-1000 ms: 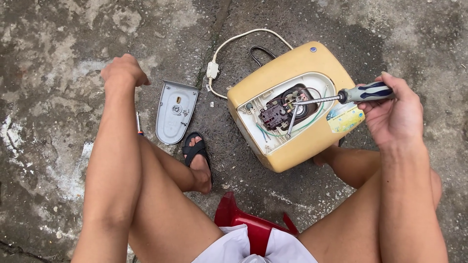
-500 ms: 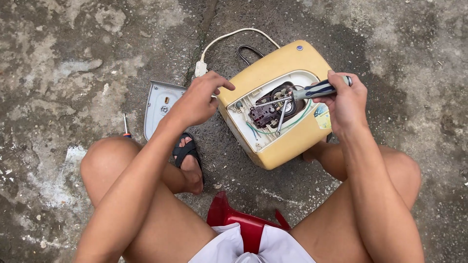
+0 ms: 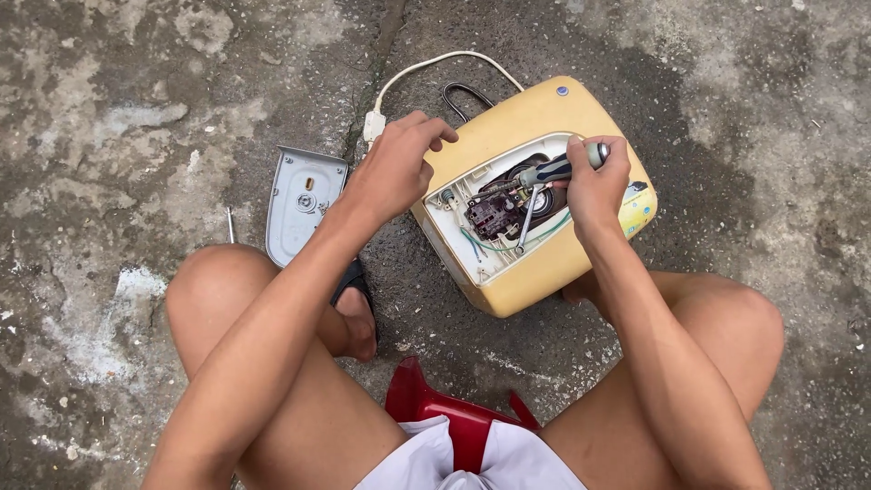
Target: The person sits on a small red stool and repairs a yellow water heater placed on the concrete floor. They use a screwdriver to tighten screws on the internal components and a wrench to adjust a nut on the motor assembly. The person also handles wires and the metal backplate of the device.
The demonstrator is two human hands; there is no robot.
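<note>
- The yellow appliance housing (image 3: 531, 195) is lying on the concrete floor (image 3: 136, 109), straight ahead of both hands, between the knees.
- The right hand (image 3: 594, 186) is closed around the screwdriver (image 3: 553, 170); its shaft is being pointed leftward and slightly down into the open cavity.
- The left hand (image 3: 395, 168) is being rested, fingers curled, on the housing's left edge; nothing is gripped in it.

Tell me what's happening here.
A person sits on a red stool over a yellow appliance lying on the concrete ground, its inside wiring exposed. The left hand rests on the appliance's upper left edge. The right hand holds a screwdriver with its tip down among the parts. A grey cover plate lies to the left, beside a sandalled foot. A white cord runs from the top.
</note>
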